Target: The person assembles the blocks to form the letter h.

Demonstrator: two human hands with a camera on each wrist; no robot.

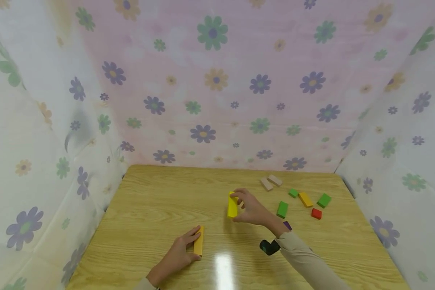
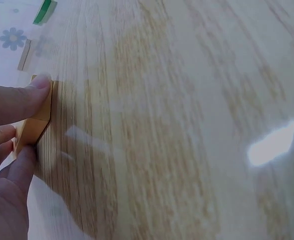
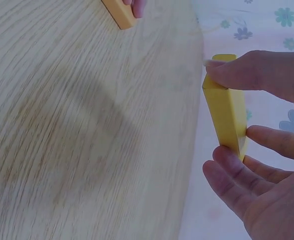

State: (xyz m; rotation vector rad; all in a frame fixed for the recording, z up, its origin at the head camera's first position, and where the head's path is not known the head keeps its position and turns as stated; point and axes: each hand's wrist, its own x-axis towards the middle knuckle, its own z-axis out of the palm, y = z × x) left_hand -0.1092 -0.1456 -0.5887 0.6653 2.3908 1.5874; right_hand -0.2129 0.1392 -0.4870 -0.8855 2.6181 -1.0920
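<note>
My right hand (image 1: 251, 207) grips a yellow block (image 1: 232, 205) by its two ends, thumb at one end and fingers at the other. In the right wrist view the yellow block (image 3: 224, 112) is held above the wooden table, its shadow falling on the surface. Nearer the front and to the left, my left hand (image 1: 179, 249) holds an orange block (image 1: 198, 241) on the table between thumb and fingers. The left wrist view shows the thumb along one end of this orange block (image 2: 35, 125) and fingertips at the other.
Right of my right hand lie green blocks (image 1: 282, 210), another orange block (image 1: 305, 199) and a red block (image 1: 316, 213). Two plain wooden blocks (image 1: 266, 184) lie farther back. A purple piece (image 1: 287, 225) shows beside the right wrist. Flowered cloth walls (image 1: 235, 121) edge the table (image 1: 159, 201).
</note>
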